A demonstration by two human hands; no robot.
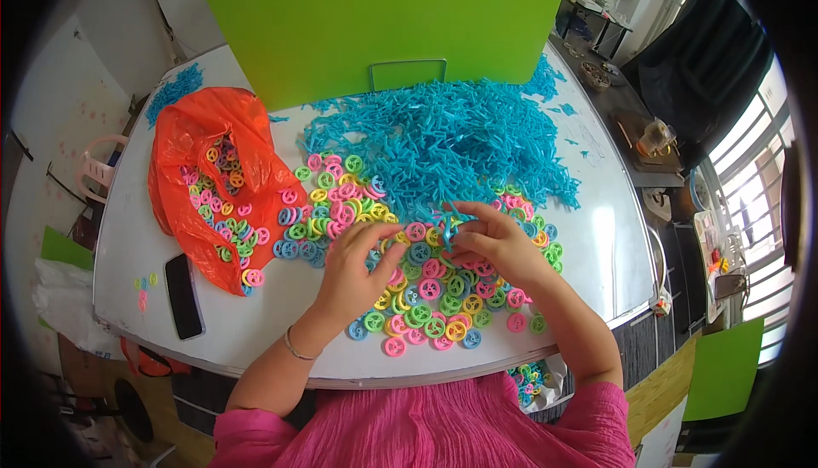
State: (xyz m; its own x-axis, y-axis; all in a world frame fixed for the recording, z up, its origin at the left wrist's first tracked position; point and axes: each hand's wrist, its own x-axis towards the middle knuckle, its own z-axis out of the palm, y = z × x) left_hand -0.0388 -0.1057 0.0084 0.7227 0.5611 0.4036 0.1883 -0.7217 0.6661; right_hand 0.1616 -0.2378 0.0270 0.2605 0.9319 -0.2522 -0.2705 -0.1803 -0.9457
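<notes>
Over a spread of small plastic wheels [434,328] in pink, yellow, green and blue, both of my hands work close together. My left hand [354,268] is bent with thumb and forefinger apart, its tips just above the wheels; I see nothing clearly held in it. Opposite it, my right hand [498,242] pinches a few thin blue plastic sticks [449,228] between thumb and fingers. Part of what it grips is hidden by the fingers. Beyond the hands lies a large heap of similar blue plastic sticks [443,140].
An orange-red plastic bag [175,149] of wheels lies open at the left. A black phone [183,296] rests on the white table [256,332] near its front edge. Behind the heap stands a bright green panel [375,17] with a metal handle [407,63].
</notes>
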